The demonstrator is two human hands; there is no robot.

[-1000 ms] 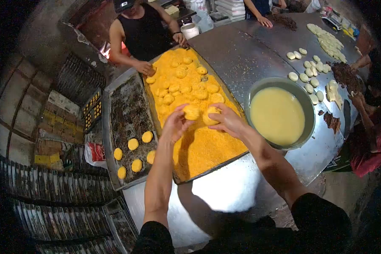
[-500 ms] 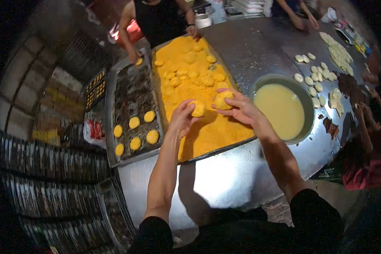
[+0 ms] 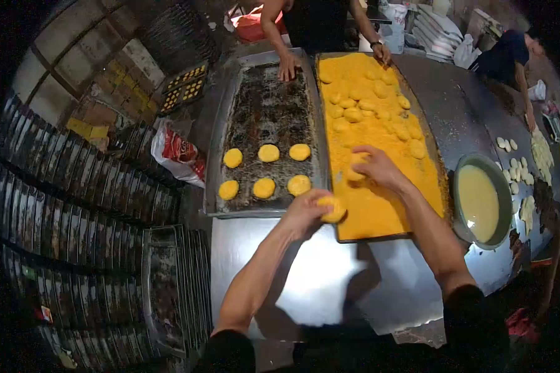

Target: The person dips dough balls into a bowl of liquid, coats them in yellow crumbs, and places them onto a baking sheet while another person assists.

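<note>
Between the fingers of my left hand point(image 3: 305, 214) is a round dough piece coated in yellow crumbs point(image 3: 334, 210), just above the near corner where the two trays meet. My right hand point(image 3: 378, 168) grips another crumb-coated dough piece point(image 3: 356, 168) over the tray of yellow crumbs point(image 3: 379, 214), its fingers partly covering it. More coated pieces point(image 3: 353, 114) lie in the crumbs toward the far end. Left of that stands a dark baking tray point(image 3: 267, 121), with two rows of flattened yellow rounds point(image 3: 264, 188) at its near end.
A bowl of pale yellow liquid point(image 3: 479, 202) stands at the right, with white dough pieces point(image 3: 518, 171) beyond it. A co-worker's hand point(image 3: 288, 66) touches the baking tray's far end; another person point(image 3: 510, 59) leans in at far right. Racked trays point(image 3: 74, 248) fill the left side.
My view has swung left, so the trays appear farther right. My left hand has moved with its dough piece toward the baking tray, away from my right hand. The co-worker's hand remains at that tray.
</note>
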